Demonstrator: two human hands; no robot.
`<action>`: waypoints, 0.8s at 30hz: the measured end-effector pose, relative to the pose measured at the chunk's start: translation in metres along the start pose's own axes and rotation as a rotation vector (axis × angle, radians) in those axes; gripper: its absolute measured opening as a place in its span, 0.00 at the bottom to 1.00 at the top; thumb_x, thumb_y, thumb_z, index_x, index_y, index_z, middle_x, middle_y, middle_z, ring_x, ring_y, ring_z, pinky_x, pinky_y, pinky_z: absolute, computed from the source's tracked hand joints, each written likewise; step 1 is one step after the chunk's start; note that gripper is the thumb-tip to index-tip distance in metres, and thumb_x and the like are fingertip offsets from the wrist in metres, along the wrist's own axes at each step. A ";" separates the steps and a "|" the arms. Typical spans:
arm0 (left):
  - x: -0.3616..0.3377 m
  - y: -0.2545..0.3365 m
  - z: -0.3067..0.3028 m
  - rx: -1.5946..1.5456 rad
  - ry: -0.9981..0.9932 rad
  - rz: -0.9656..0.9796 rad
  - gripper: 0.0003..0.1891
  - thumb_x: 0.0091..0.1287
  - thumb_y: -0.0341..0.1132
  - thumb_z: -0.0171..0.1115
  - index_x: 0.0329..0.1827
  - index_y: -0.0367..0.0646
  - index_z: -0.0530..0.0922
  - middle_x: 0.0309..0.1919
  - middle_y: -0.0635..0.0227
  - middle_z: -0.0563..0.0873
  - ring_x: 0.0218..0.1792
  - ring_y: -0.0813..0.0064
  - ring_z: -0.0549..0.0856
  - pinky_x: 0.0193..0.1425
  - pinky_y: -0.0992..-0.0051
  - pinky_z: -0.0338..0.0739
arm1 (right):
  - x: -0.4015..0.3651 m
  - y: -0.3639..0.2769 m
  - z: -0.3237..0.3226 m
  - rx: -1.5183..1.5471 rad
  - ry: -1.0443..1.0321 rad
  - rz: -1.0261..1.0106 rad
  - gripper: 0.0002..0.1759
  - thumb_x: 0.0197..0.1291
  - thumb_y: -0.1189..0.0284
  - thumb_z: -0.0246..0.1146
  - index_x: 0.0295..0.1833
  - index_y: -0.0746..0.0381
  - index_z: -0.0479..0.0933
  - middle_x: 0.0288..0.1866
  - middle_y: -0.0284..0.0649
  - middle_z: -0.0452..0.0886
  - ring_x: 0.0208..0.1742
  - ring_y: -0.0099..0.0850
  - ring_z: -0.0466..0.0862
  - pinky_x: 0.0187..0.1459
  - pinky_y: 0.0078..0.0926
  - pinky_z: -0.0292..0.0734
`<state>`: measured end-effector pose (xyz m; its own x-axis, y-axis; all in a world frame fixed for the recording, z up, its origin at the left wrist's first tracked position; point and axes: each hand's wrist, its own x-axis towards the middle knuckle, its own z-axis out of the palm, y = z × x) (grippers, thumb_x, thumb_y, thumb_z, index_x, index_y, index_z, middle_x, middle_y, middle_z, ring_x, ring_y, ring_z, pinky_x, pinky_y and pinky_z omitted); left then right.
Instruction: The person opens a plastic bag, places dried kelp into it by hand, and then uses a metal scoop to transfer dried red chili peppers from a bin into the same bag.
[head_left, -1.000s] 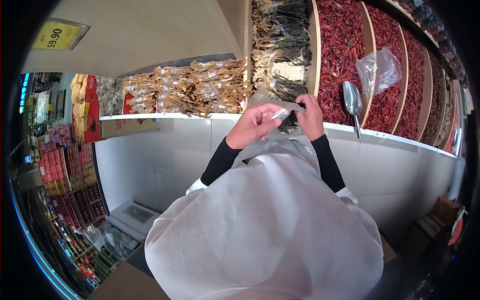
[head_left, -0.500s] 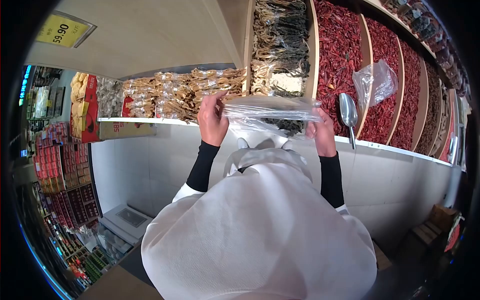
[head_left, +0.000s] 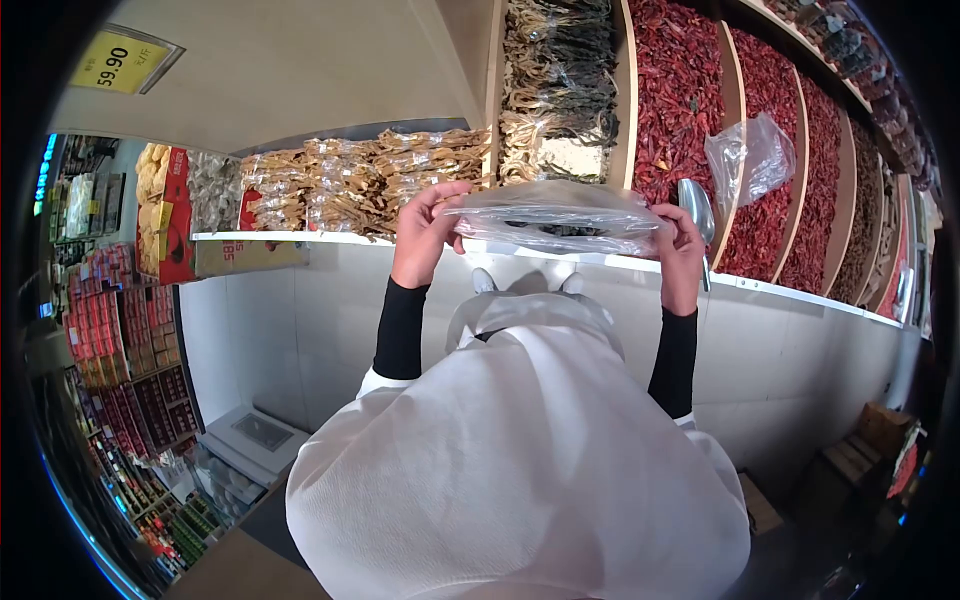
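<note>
A clear plastic bag [head_left: 555, 215] is stretched sideways in front of me, above the white front edge of the shelf. My left hand [head_left: 428, 232] pinches its left end, and my right hand [head_left: 680, 245] grips its right end. Dark dried goods show through an opening between the folds of the bag. Behind the bag lies a bin of dark dried strands [head_left: 560, 80]. A metal scoop [head_left: 695, 208] rests on the dried red chilies [head_left: 678, 95], just behind my right hand, which partly covers it.
Packs of brown dried goods [head_left: 345, 175] line the shelf at left. Another crumpled clear bag [head_left: 755, 160] lies on chilies at right, across a wooden divider [head_left: 734, 100]. A yellow price sign [head_left: 118, 62] hangs upper left. A grey-white machine [head_left: 250, 440] stands lower left.
Both hands have moved apart, my right hand further right beside the scoop. The bag is spread wider, with a gap now showing between its folds.
</note>
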<state>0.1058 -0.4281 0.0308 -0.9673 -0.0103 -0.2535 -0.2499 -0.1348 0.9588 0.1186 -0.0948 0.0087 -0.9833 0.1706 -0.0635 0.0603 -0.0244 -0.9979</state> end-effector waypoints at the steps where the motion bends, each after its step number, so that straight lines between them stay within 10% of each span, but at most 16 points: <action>1: -0.005 0.007 0.000 -0.047 -0.056 0.002 0.12 0.70 0.27 0.55 0.53 0.34 0.80 0.24 0.70 0.83 0.17 0.85 0.77 0.20 0.85 0.72 | 0.000 -0.001 -0.003 -0.045 -0.014 -0.032 0.11 0.62 0.82 0.57 0.48 0.63 0.78 0.29 0.25 0.74 0.29 0.10 0.70 0.29 0.10 0.65; 17: -0.037 0.037 -0.006 0.162 -0.538 -0.192 0.12 0.74 0.31 0.52 0.47 0.32 0.82 0.36 0.59 0.89 0.26 0.80 0.85 0.32 0.81 0.80 | 0.004 0.024 -0.058 0.049 -0.588 0.405 0.07 0.68 0.72 0.57 0.45 0.63 0.78 0.37 0.33 0.82 0.36 0.16 0.79 0.36 0.15 0.72; 24: -0.024 0.009 0.012 0.094 -0.387 -0.205 0.13 0.75 0.36 0.53 0.44 0.35 0.81 0.37 0.61 0.89 0.25 0.80 0.85 0.33 0.81 0.80 | 0.009 0.075 -0.038 0.539 -0.282 0.291 0.18 0.67 0.65 0.56 0.57 0.64 0.71 0.53 0.40 0.80 0.46 0.24 0.80 0.47 0.21 0.76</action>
<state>0.1263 -0.4173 0.0466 -0.8381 0.3812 -0.3901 -0.4238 -0.0050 0.9057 0.1204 -0.0576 -0.0674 -0.9517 -0.1795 -0.2492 0.3070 -0.5313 -0.7896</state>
